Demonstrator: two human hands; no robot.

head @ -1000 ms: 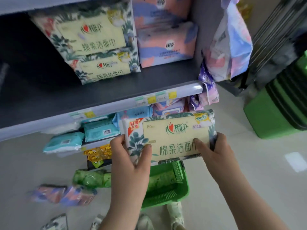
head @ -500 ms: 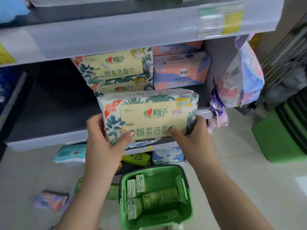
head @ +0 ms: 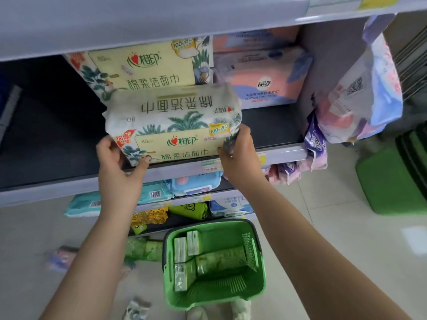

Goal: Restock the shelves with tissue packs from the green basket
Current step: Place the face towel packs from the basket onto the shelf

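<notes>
**Two hands easing a tissue pack onto the shelf lip**

Two hands are holding the pack (head: 175,125) at its ends as I am guiding it in: my left hand (head: 120,165) is curling round the near-left corner, my right hand (head: 238,155) is pinching the right end. The pack is sitting at the shelf (head: 286,153) edge, in front of a matching pack (head: 147,65) and just left of a pink pack (head: 261,77). I am judging the risks: the soft wrap is sagging, so it could catch on the lip and tip forward toward the basket (head: 251,250) below; pushing too hard could be shoving the rear pack askew. More packs are waiting in the basket.
</notes>
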